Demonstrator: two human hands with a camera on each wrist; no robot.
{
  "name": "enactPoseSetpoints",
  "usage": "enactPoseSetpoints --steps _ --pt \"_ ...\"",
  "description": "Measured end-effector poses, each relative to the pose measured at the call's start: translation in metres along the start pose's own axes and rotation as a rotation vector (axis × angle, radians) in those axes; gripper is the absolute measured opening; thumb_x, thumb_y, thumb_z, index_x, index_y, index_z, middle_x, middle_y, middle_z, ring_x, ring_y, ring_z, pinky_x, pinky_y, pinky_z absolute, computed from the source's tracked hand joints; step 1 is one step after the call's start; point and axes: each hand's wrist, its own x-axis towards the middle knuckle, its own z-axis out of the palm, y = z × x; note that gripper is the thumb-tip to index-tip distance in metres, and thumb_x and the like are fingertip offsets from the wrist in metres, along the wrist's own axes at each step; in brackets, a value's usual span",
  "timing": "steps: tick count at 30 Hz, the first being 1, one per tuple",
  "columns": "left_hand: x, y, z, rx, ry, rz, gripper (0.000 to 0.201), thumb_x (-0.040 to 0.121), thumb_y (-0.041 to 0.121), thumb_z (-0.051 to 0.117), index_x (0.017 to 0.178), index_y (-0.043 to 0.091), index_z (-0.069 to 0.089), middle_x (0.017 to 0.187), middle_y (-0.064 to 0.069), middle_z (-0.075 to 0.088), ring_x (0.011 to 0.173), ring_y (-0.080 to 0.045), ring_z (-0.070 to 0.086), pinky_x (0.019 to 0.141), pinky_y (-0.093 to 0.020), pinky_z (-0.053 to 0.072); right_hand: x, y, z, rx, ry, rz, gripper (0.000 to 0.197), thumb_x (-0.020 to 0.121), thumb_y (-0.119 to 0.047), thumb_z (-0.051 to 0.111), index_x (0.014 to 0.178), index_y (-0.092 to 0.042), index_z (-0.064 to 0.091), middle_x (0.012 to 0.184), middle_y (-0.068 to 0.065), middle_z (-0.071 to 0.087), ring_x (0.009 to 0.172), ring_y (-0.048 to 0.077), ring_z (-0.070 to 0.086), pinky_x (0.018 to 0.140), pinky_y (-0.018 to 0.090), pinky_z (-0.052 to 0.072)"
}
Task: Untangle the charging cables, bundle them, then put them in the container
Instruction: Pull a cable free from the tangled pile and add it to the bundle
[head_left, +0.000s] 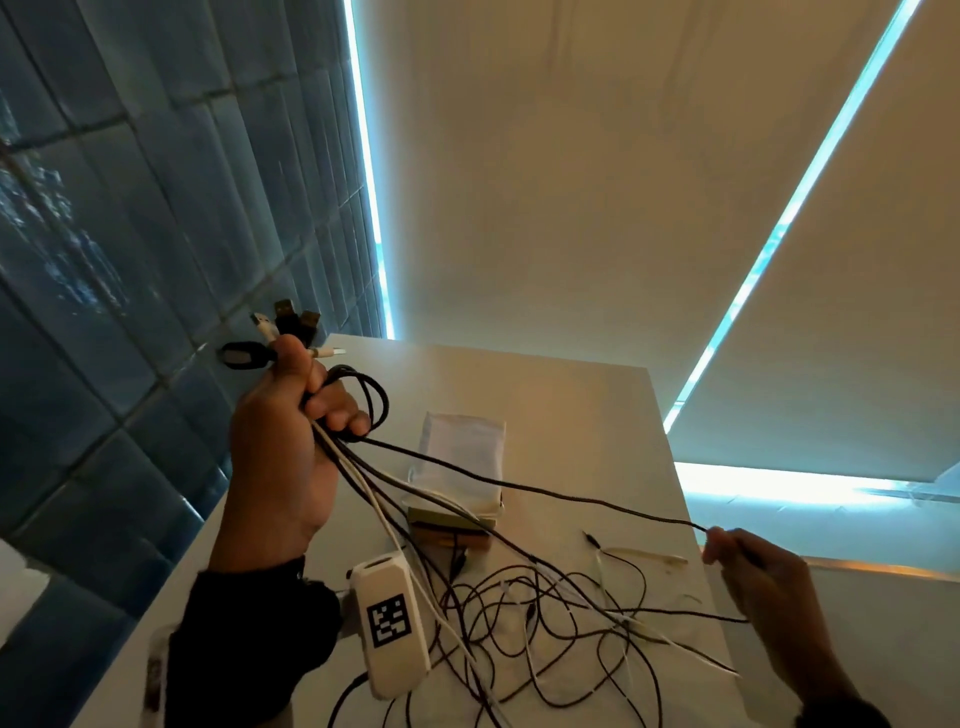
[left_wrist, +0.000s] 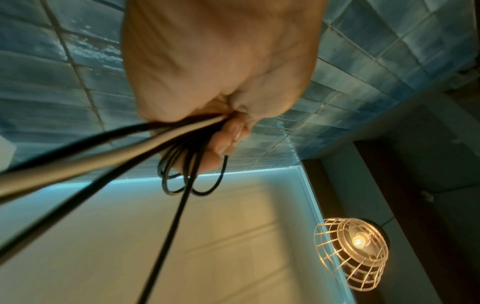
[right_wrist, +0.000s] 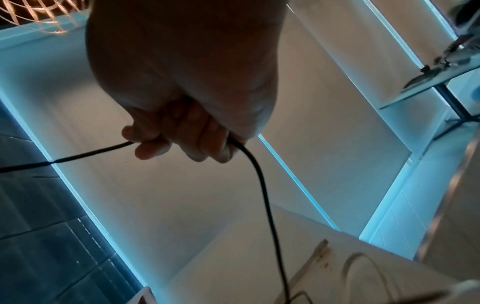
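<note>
My left hand (head_left: 306, 400) is raised above the table and grips a bunch of black and white charging cables (head_left: 374, 483) just below their plugs (head_left: 283, 325), with black loops (head_left: 363, 400) hanging off the fingers. The left wrist view shows the same fist (left_wrist: 223, 127) closed round the cables (left_wrist: 166, 142). One black cable (head_left: 571, 496) runs taut to my right hand (head_left: 727, 545), which pinches it at the table's right side; its fingers (right_wrist: 182, 139) curl round the cable (right_wrist: 259, 185). The remaining lengths lie tangled (head_left: 545, 623) on the white table. A white pouch-like container (head_left: 462, 457) stands behind the tangle.
A small wooden box (head_left: 447, 530) sits in front of the container. The white wrist device (head_left: 389, 618) hangs by my left forearm. The white table (head_left: 597, 415) ends close on the right; a blue tiled wall (head_left: 130, 234) rises on the left. A wire cage lamp (left_wrist: 350, 253) hangs overhead.
</note>
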Motion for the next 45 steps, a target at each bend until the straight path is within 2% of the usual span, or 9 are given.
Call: enactPoseSetpoints --steps 9,15,21,24,27,30,33,38,45 --pt "-0.006 -0.001 0.02 0.042 -0.203 -0.127 0.041 0.095 0.046 0.039 0.065 0.019 0.037 0.046 0.011 0.027 0.037 -0.003 0.023 0.037 -0.018 0.021 0.011 -0.043 0.066 0.293 -0.152 0.163 0.025 0.099 -0.016 0.048 0.091 -0.001 0.067 0.047 -0.003 0.032 0.041 0.012 0.023 0.041 0.018 0.021" --pt "-0.008 -0.015 0.025 0.13 -0.163 -0.255 0.042 0.099 0.043 0.037 0.066 0.018 0.039 0.05 0.008 0.029 0.04 -0.006 0.027 0.041 -0.021 0.025 0.014 -0.141 0.101 0.549 -0.375 -0.095 0.022 0.1 -0.014 0.045 0.103 -0.009 0.066 0.056 0.009 0.038 0.041 0.013 0.027 0.039 0.019 0.024" --pt "-0.013 -0.017 0.03 0.206 -0.145 -0.266 0.038 0.101 0.039 0.037 0.074 0.013 0.042 0.057 -0.001 0.047 0.047 -0.013 0.043 0.047 -0.026 0.037 -0.006 -0.189 0.12 0.597 -0.554 -0.378 0.019 0.099 -0.008 0.047 0.106 -0.003 0.064 0.057 -0.004 0.048 0.045 0.008 0.036 0.042 0.017 0.031" --pt "-0.014 -0.016 0.029 0.063 -0.173 -0.321 0.034 0.099 0.04 0.037 0.087 0.01 0.048 0.064 -0.005 0.058 0.054 -0.016 0.056 0.049 -0.027 0.047 -0.016 -0.183 0.13 0.59 -0.693 -0.384 0.016 0.096 -0.003 0.05 0.096 0.003 0.065 0.059 -0.011 0.053 0.047 0.005 0.036 0.046 0.014 0.031" --pt "-0.012 -0.013 0.025 -0.227 -0.254 -0.426 0.038 0.1 0.041 0.037 0.074 0.015 0.044 0.065 -0.002 0.053 0.056 -0.014 0.056 0.054 -0.027 0.052 -0.018 -0.167 0.132 0.553 -0.759 -0.306 0.016 0.093 -0.006 0.052 0.086 0.002 0.063 0.055 -0.011 0.05 0.047 0.002 0.036 0.046 0.013 0.031" --pt "-0.009 -0.01 0.022 -0.378 -0.315 -0.442 0.04 0.101 0.04 0.033 0.069 0.018 0.041 0.06 0.005 0.046 0.045 -0.006 0.044 0.048 -0.023 0.045 -0.011 -0.148 0.131 0.497 -0.729 -0.218 0.018 0.096 0.003 0.046 0.083 0.002 0.059 0.054 -0.012 0.054 0.045 -0.003 0.046 0.047 0.007 0.034" --pt "-0.004 -0.005 0.012 -0.486 -0.368 -0.38 0.041 0.1 0.039 0.034 0.066 0.019 0.046 0.059 0.008 0.047 0.043 -0.003 0.039 0.048 -0.02 0.042 0.003 -0.116 0.131 0.449 -0.634 -0.106 0.021 0.097 0.0 0.046 0.08 -0.001 0.059 0.049 -0.011 0.042 0.042 0.001 0.034 0.043 0.013 0.028" --pt "-0.003 -0.001 0.006 -0.413 -0.305 -0.268 0.035 0.098 0.04 0.033 0.07 0.02 0.04 0.056 0.009 0.044 0.04 -0.002 0.035 0.044 -0.018 0.036 0.011 -0.076 0.138 0.316 -0.577 -0.011 0.025 0.098 -0.008 0.049 0.077 -0.006 0.061 0.047 -0.009 0.037 0.042 0.006 0.028 0.041 0.017 0.023" --pt "-0.004 -0.001 0.004 -0.298 -0.226 -0.234 0.043 0.095 0.043 0.036 0.059 0.021 0.042 0.054 0.008 0.04 0.039 -0.003 0.03 0.042 -0.018 0.033 0.019 -0.055 0.17 0.191 -0.583 -0.042 0.025 0.095 -0.004 0.05 0.073 -0.001 0.061 0.061 -0.006 0.054 0.057 0.002 0.049 0.058 0.014 0.041"
